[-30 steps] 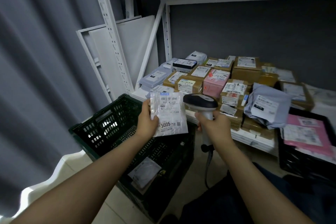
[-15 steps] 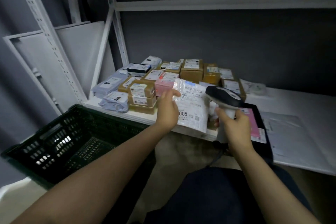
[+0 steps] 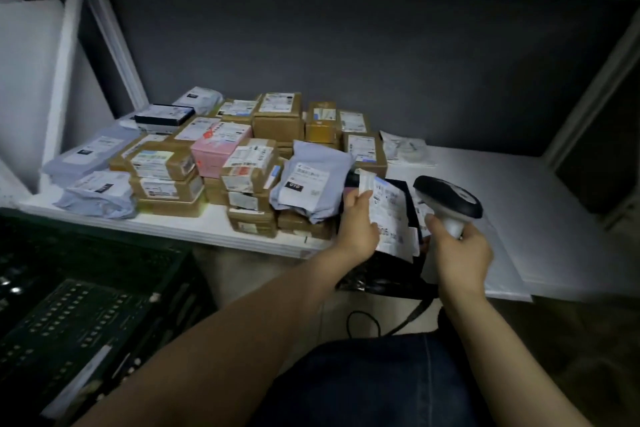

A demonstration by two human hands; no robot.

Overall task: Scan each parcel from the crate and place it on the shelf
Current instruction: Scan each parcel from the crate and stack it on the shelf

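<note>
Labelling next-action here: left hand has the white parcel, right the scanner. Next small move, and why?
Probably lower the white parcel onto the shelf just right of the pile. The left hand holds it above the shelf's front edge beside the grey mailer, and the right hand holds the scanner close by. Whether the scan registered isn't visible.

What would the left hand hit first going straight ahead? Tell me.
Likely the brown box at the stack's right end: the left hand, gripping the parcel, points towards it over the shelf edge. Depth is unclear; the grey bag beside it might brush first.
</note>
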